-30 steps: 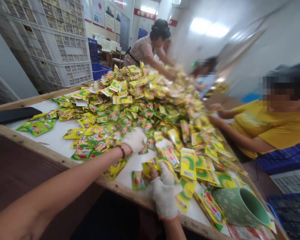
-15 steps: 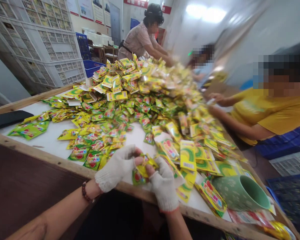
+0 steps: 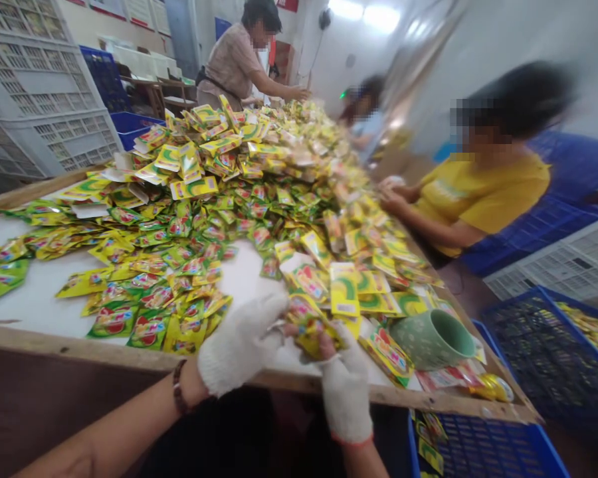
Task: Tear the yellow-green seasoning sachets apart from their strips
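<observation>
Both my hands wear white knit gloves and meet at the table's near edge. My left hand (image 3: 242, 342) and my right hand (image 3: 343, 392) are both closed on a small stack of yellow and green sachets (image 3: 311, 325). A large heap of the same sachets (image 3: 239, 192) covers the white tabletop (image 3: 34, 302) beyond them. A dark bead bracelet sits on my left wrist.
A green mug (image 3: 431, 338) lies on its side right of my hands. A blue crate (image 3: 483, 451) with a few sachets sits below the table's corner. A person in a yellow shirt (image 3: 478, 192) sits at the right, another stands at the far end. White crates (image 3: 44, 126) are stacked at left.
My left hand came back from the heap and joined my right hand on the stack of sachets. The view swung right, showing the blue crates.
</observation>
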A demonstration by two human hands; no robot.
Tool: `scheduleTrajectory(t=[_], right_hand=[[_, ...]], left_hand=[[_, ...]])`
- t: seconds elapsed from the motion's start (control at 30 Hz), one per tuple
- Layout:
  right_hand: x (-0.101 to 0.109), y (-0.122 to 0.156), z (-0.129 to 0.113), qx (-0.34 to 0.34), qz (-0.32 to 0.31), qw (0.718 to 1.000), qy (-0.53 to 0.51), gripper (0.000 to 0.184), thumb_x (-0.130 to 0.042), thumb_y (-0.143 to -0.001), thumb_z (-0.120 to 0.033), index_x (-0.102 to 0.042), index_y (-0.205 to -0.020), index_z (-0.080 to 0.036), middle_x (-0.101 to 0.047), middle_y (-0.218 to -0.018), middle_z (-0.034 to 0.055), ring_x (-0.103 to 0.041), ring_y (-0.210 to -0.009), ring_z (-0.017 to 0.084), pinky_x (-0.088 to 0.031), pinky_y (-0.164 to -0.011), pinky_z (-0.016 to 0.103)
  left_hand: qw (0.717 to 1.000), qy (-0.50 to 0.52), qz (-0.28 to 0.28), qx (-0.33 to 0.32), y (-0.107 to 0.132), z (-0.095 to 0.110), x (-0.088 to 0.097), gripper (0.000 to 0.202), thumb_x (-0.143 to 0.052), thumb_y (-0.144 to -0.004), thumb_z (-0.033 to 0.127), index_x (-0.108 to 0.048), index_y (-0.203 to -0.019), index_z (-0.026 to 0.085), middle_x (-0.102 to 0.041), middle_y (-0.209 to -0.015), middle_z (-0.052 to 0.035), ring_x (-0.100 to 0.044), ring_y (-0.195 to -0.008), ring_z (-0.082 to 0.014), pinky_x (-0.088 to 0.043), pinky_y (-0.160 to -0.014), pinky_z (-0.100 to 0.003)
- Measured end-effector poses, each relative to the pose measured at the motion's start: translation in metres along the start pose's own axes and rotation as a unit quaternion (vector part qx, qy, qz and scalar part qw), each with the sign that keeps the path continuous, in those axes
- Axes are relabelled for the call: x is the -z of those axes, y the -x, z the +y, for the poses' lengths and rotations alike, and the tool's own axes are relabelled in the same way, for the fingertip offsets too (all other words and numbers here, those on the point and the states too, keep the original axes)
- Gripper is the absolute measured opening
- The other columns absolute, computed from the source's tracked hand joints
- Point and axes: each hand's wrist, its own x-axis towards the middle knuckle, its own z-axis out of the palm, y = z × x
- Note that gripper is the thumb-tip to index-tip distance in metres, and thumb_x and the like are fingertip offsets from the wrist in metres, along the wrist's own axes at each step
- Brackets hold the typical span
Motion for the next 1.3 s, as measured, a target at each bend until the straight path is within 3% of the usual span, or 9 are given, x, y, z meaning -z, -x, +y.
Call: scheduleTrajectory(t=[0.1, 0.17, 0.27, 0.37, 0.53, 0.83, 1.03, 1.2, 1.3], right_hand=[[0.034, -0.004, 0.005, -0.002, 0.095, 0.995, -0.036, 0.054, -0.064, -0.081, -0.049, -0.055, -0.123, -0.018, -0.072, -0.093, 0.0089, -0.07, -0.076, 0.022, -0.059, -0.06, 0.032], [0.047, -0.007, 0.009, 0.013, 0.137, 0.989, -0.055, 0.057, -0.064, -0.081, -0.048, -0.051, -0.129, -0.02, -0.072, -0.091, 0.0073, -0.07, -0.077, 0.022, -0.058, -0.059, 0.031], [0.051, -0.009, 0.012, 0.016, 0.149, 0.987, -0.055, 0.057, -0.062, -0.082, -0.049, -0.051, -0.13, -0.02, -0.072, -0.092, 0.0075, -0.07, -0.077, 0.021, -0.058, -0.063, 0.033], [0.044, -0.007, 0.013, 0.025, 0.134, 0.991, 0.011, 0.057, -0.065, -0.079, -0.05, -0.056, -0.124, -0.017, -0.071, -0.104, 0.011, -0.067, -0.091, 0.025, -0.057, -0.076, 0.037], [0.035, -0.006, 0.004, 0.048, 0.033, 0.989, 0.134, 0.045, -0.065, -0.078, -0.048, -0.066, -0.109, -0.016, -0.072, -0.102, 0.0105, -0.065, -0.095, 0.028, -0.053, -0.085, 0.042], [0.028, -0.015, -0.043, 0.091, -0.164, 0.945, 0.269, 0.021, -0.061, -0.08, -0.03, -0.075, -0.092, -0.019, -0.072, -0.089, 0.005, -0.064, -0.085, 0.024, -0.051, -0.082, 0.037], [0.026, -0.006, -0.042, -0.011, -0.127, 0.973, 0.19, 0.03, -0.061, -0.079, -0.034, -0.069, -0.102, -0.016, -0.066, -0.068, 0.0004, -0.057, -0.057, 0.015, -0.047, -0.051, 0.024], [0.015, 0.006, -0.038, 0.085, -0.059, 0.967, 0.231, 0.016, -0.06, -0.076, -0.028, -0.073, -0.075, -0.017, -0.069, -0.071, 0.0038, -0.061, -0.068, 0.018, -0.05, -0.065, 0.029], [0.013, 0.013, -0.041, -0.002, -0.092, 0.98, 0.174, 0.033, -0.057, -0.082, -0.039, -0.073, -0.1, -0.017, -0.063, -0.057, 0.0009, -0.054, -0.047, 0.013, -0.044, -0.046, 0.024]], left_hand=[[0.959, -0.202, -0.077, -0.181, -0.02, -0.004, -0.013, 0.038, -0.057, -0.08, 0.014, -0.055, -0.117, 0.021, -0.06, -0.12, -0.0083, -0.05, -0.118, -0.0263, -0.038, -0.105, -0.046], [0.925, -0.285, -0.101, -0.23, -0.033, -0.008, -0.023, 0.043, -0.052, -0.083, 0.013, -0.049, -0.125, 0.023, -0.058, -0.123, -0.0082, -0.045, -0.124, -0.0276, -0.028, -0.11, -0.054], [0.911, -0.339, -0.105, -0.209, -0.04, -0.012, -0.029, 0.038, -0.047, -0.086, 0.013, -0.05, -0.123, 0.019, -0.06, -0.114, -0.0095, -0.052, -0.113, -0.0262, -0.031, -0.107, -0.053], [0.933, -0.318, -0.093, -0.143, -0.032, -0.012, -0.023, 0.042, -0.06, -0.075, 0.02, -0.053, -0.117, 0.014, -0.058, -0.114, -0.0127, -0.054, -0.107, -0.0276, -0.042, -0.098, -0.046], [0.958, -0.269, -0.077, -0.065, -0.002, -0.007, -0.005, 0.049, -0.063, -0.067, 0.02, -0.055, -0.116, 0.019, -0.058, -0.119, -0.0111, -0.056, -0.105, -0.0271, -0.05, -0.087, -0.04], [0.95, -0.287, -0.069, -0.107, 0.018, -0.001, -0.006, 0.051, -0.061, -0.066, 0.016, -0.055, -0.116, 0.018, -0.06, -0.112, -0.0109, -0.056, -0.101, -0.0274, -0.05, -0.084, -0.04], [0.947, -0.301, -0.031, -0.107, 0.024, 0.004, -0.001, 0.053, -0.06, -0.068, 0.016, -0.053, -0.121, 0.018, -0.061, -0.109, -0.0103, -0.057, -0.096, -0.0275, -0.051, -0.078, -0.041], [0.939, -0.316, -0.013, -0.137, 0.035, 0.005, -0.007, 0.046, -0.058, -0.069, 0.014, -0.055, -0.115, 0.018, -0.061, -0.108, -0.0112, -0.057, -0.094, -0.0285, -0.051, -0.078, -0.043], [0.944, -0.309, 0.023, -0.118, 0.039, 0.002, -0.01, 0.052, -0.059, -0.069, 0.014, -0.052, -0.12, 0.017, -0.061, -0.111, -0.0125, -0.057, -0.097, -0.0291, -0.052, -0.079, -0.044]])
